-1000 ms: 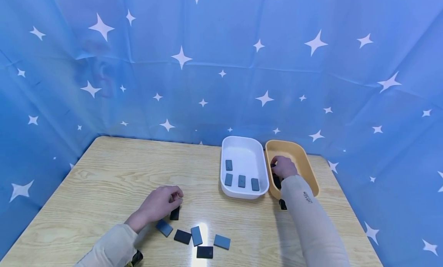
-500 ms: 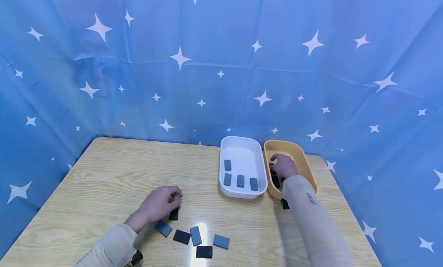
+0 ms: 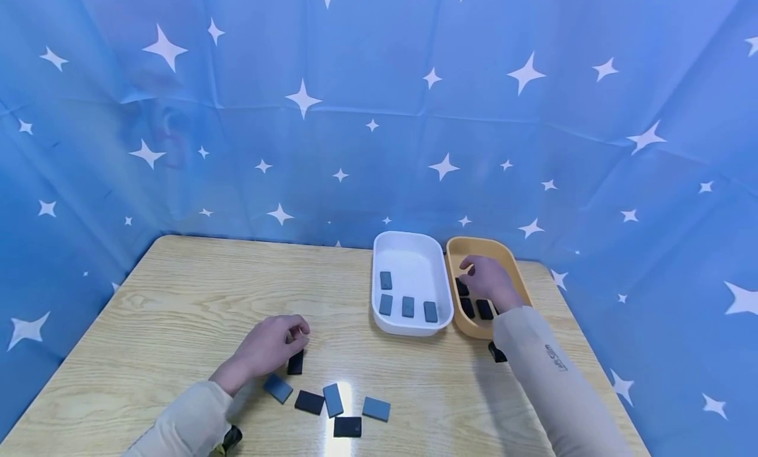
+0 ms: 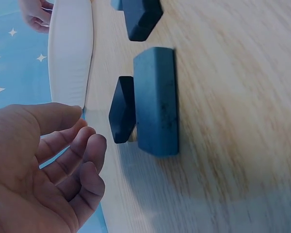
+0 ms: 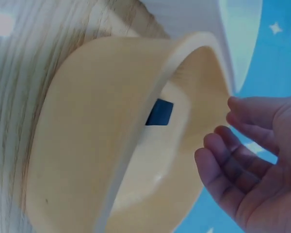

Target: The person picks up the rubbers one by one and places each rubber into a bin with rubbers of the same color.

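My right hand [image 3: 488, 278] hovers over the tan tub [image 3: 481, 245], fingers loosely bent and apart. Nothing is between them in the right wrist view. Several black rectangular tiles lie in that tub, one black tile [image 3: 462, 287] right below the fingertips. My left hand [image 3: 266, 346] is held low over the table, fingers relaxed and holding nothing. Just under it lies another black tile [image 3: 295, 362], partly hidden by the hand in the head view. A blue-grey tile [image 4: 157, 102] lies close by in the left wrist view.
Left of the tan tub stands a white tub [image 3: 408, 250] with several blue-grey tiles on its floor. Loose tiles lie at the table's front, among them a black tile [image 3: 347, 427] and a blue-grey tile [image 3: 376, 408]. A star-patterned blue curtain [image 3: 355, 141] hangs behind the table.
My right hand has let go of a black tile in the tan tub and lifted off it, baring more tiles there. The head view has shifted slightly; my left hand stays put.
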Demonstrator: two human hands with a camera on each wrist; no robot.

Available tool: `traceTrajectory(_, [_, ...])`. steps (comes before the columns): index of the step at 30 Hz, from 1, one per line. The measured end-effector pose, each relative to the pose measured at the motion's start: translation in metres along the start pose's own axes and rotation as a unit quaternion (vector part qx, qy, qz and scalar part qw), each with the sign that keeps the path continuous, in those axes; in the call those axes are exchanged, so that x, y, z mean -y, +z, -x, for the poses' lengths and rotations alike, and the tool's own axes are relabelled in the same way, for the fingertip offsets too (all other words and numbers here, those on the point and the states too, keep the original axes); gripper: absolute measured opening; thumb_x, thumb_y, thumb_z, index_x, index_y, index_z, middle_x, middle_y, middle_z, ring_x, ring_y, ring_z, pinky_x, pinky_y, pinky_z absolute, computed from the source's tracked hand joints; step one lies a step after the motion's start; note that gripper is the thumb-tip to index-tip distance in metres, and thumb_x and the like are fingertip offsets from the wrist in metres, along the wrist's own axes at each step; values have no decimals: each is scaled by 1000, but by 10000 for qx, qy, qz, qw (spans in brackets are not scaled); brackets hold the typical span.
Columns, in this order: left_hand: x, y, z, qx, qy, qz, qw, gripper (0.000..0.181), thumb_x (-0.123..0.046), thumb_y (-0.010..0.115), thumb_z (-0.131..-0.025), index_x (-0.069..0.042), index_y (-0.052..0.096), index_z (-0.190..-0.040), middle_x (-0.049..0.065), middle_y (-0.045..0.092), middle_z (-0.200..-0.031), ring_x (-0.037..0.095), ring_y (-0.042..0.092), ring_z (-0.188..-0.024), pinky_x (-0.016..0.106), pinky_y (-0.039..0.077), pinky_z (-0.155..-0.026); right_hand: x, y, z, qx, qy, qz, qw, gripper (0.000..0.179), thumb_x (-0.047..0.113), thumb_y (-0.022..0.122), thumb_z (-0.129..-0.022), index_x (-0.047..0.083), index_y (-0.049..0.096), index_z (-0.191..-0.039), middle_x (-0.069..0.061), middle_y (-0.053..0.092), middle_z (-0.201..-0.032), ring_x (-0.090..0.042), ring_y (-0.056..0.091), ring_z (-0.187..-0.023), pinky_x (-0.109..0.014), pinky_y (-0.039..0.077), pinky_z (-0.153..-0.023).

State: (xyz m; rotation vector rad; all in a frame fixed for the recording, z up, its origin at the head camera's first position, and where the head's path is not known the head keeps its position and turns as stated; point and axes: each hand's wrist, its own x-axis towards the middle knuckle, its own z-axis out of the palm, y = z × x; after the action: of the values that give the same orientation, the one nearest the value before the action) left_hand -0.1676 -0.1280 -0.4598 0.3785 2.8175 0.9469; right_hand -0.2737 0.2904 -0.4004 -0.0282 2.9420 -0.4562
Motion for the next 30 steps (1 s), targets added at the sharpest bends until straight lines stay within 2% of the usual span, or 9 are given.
traceTrajectory(8, [1, -8, -3, -9, -48, 15, 10000, 12, -18, 64, -91, -15, 70, -102, -7, 63, -82, 8, 49, -60, 25, 41, -58, 14, 2, 18, -100, -498, 135, 9986, 23, 21, 60, -96, 6, 65, -112, -11, 68, -99, -20, 61, -78, -34, 51, -66])
traceTrajectory(15, [3, -17, -3, -19, -14, -76, 10000, 15, -19, 63, -92, -14, 69, -105, -6, 64, -84, 9, 49, -59, 25, 40, -56, 33, 7, 37, -153, -586, -46, 9982, 24, 21, 62, -94, 7, 65, -113, -9, 66, -99, -20, 58, -79, -34, 51, -72])
traceTrajectory(21, [7, -24, -1, -75, 106, -145, 9998, 15, -19, 63, -92, -13, 68, -106, -5, 64, -85, 9, 51, -64, 27, 42, -59, 45, 14, 48, -163, -1156, -175, 9930, 21, 20, 65, -93, 11, 67, -112, -5, 66, -98, -18, 58, -83, -35, 52, -76])
traceTrajectory(30, [19, -27, 6, -67, 23, -94, 9999, 17, -21, 61, -94, -14, 68, -108, -5, 65, -88, 7, 55, -69, 26, 43, -59, 67, 22, 67, -196, -1798, -211, 9833, 13, 20, 68, -91, 17, 69, -104, 2, 64, -92, -12, 54, -75, -28, 48, -68])
